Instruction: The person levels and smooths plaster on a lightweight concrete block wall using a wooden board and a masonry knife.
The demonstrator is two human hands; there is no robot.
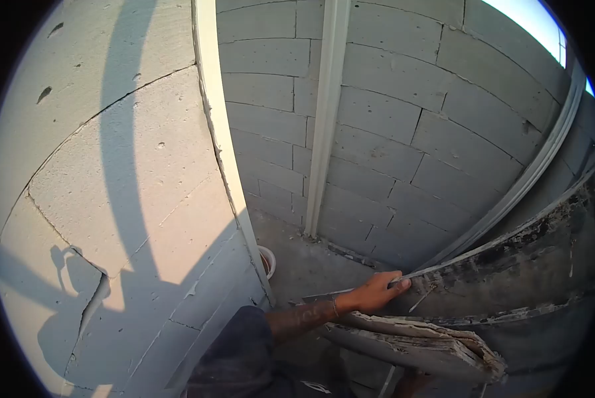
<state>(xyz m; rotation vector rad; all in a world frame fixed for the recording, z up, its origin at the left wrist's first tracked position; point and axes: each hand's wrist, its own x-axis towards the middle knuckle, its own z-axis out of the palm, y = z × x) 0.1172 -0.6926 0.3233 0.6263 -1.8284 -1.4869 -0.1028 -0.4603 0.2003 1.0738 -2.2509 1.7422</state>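
Note:
My left hand (378,292) reaches in from the lower left, a bracelet at its wrist. Its fingers are closed on the upper edge of a large dark board (496,285), which is stained and spattered with pale mortar. That board slants up toward the right side of the view. Just below the hand lie several layered boards (410,341) with ragged, broken edges. A dim brownish patch shows beneath them at the bottom; I cannot make out what it is. My right hand cannot be seen.
A pale block wall (158,146) stands close on the left, with shadows across it. Another block wall (383,126) rises ahead, with a vertical white post (327,119) against it. A white bucket (268,261) sits on the concrete floor (297,265), partly behind the left wall's edge.

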